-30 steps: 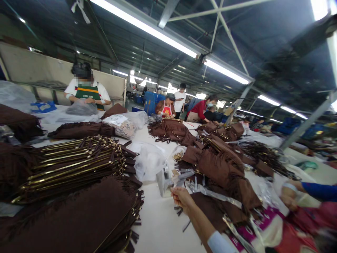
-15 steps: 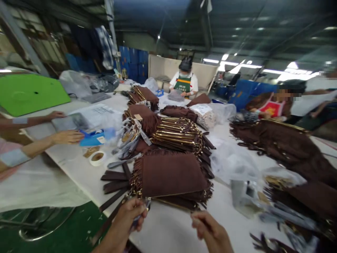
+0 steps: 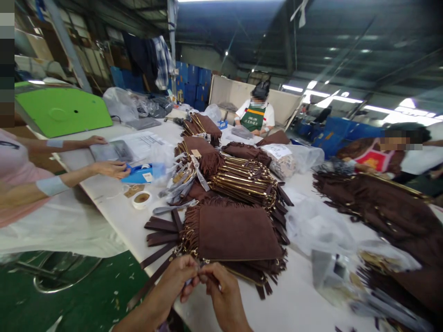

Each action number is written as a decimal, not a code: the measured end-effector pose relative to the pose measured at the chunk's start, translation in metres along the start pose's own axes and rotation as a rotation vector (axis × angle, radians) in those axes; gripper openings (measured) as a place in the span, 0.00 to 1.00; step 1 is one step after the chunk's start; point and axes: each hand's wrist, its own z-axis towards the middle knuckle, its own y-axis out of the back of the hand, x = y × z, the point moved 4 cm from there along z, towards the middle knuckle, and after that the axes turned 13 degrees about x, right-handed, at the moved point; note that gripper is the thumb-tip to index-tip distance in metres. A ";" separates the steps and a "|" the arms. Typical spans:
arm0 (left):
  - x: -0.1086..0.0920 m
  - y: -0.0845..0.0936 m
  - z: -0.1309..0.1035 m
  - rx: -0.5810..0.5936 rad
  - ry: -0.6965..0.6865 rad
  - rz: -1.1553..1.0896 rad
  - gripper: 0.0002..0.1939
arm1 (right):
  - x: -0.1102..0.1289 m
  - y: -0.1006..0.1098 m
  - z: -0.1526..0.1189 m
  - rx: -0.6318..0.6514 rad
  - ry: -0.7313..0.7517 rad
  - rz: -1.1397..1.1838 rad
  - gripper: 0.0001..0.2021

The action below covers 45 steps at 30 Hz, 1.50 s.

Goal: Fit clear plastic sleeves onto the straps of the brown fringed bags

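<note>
My left hand (image 3: pixel 180 279) and my right hand (image 3: pixel 221 288) meet at the table's near edge. Both are closed in a pinch, fingertips together around something small that the fingers mostly hide. Just beyond them lies a dark brown fringed bag (image 3: pixel 238 233), flat on top of other such bags, with gold rings and a gold zip along its edges. Dark brown straps (image 3: pixel 161 236) stick out from its left side. One long strap (image 3: pixel 152 283) hangs over the table edge beside my left wrist.
Farther back are stacked bags with gold zips (image 3: pixel 244 180) and grey wrapped straps (image 3: pixel 183 184). A tape roll (image 3: pixel 141 199) and blue tape dispenser (image 3: pixel 140 174) lie left, near a co-worker's hand (image 3: pixel 112 169). Clear plastic bags (image 3: pixel 316 226) and more brown bags (image 3: pixel 377 207) lie right.
My right hand has moved left and now meets my left hand at the fingertips. The view has shifted slightly, so the scene sits farther right.
</note>
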 end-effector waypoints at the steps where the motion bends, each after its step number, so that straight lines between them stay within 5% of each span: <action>1: -0.001 -0.001 0.000 0.004 0.009 -0.006 0.11 | 0.000 0.000 0.001 -0.006 0.001 -0.009 0.09; 11: 0.006 -0.004 0.005 0.023 -0.087 0.120 0.09 | 0.001 -0.002 0.007 -0.045 0.022 -0.061 0.08; 19: 0.009 -0.003 0.002 0.062 -0.183 0.179 0.08 | 0.012 0.008 0.011 0.049 0.015 -0.071 0.07; 24: 0.013 -0.005 0.005 0.004 -0.196 0.213 0.15 | 0.014 0.012 0.013 0.096 -0.024 -0.124 0.09; 30: 0.015 -0.008 0.005 -0.066 -0.165 0.222 0.18 | 0.016 0.015 0.016 0.154 0.046 -0.171 0.31; 35: 0.015 -0.007 0.006 -0.102 -0.194 0.176 0.23 | 0.021 0.020 0.019 0.181 0.017 -0.149 0.32; 45: 0.022 -0.012 0.004 -0.191 -0.136 -0.113 0.19 | -0.014 0.008 0.002 -0.046 -0.167 0.049 0.24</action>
